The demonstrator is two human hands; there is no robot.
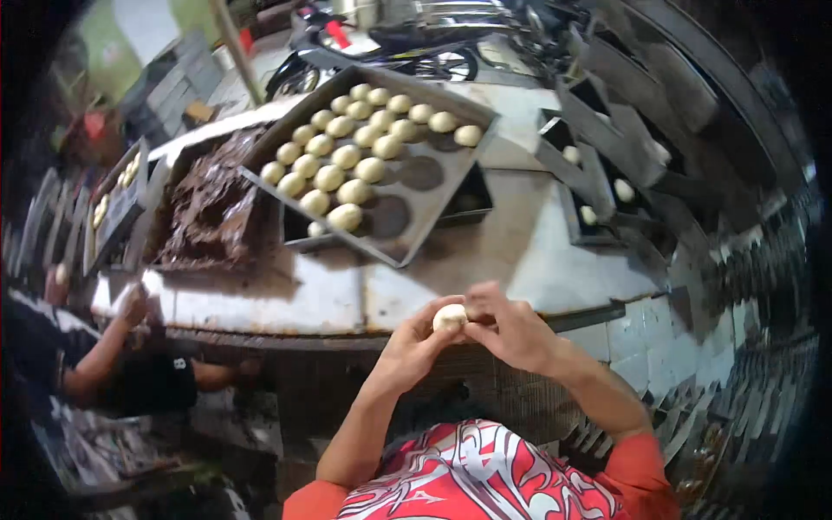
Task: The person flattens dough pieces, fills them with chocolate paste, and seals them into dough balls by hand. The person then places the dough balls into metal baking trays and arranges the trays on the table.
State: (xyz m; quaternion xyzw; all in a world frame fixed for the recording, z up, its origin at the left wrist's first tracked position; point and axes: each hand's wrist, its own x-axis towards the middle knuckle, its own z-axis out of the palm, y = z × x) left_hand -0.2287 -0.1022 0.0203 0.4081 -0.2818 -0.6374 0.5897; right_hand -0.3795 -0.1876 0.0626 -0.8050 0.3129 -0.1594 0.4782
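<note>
A pale dough ball (450,319) is held between my two hands, just in front of the table's near edge. My left hand (414,342) wraps its fingers and thumb around the ball's left side. Against its right side rest the thumb and fingers of my right hand (511,329), the upper fingers slightly blurred. Beyond my hands, a tilted metal tray (390,251) holds rows of round dough balls (346,157), with dark round marks on its right part. A dark box (472,204) lies partly hidden under the tray.
Left of the tray, a container holds brown paste (208,204). Farther left is a narrow tin (117,217) with dough pieces. A co-worker's arm (108,347) is at the left. Metal tins (598,186), some with dough, stand at the right. A motorbike (390,56) is behind the table.
</note>
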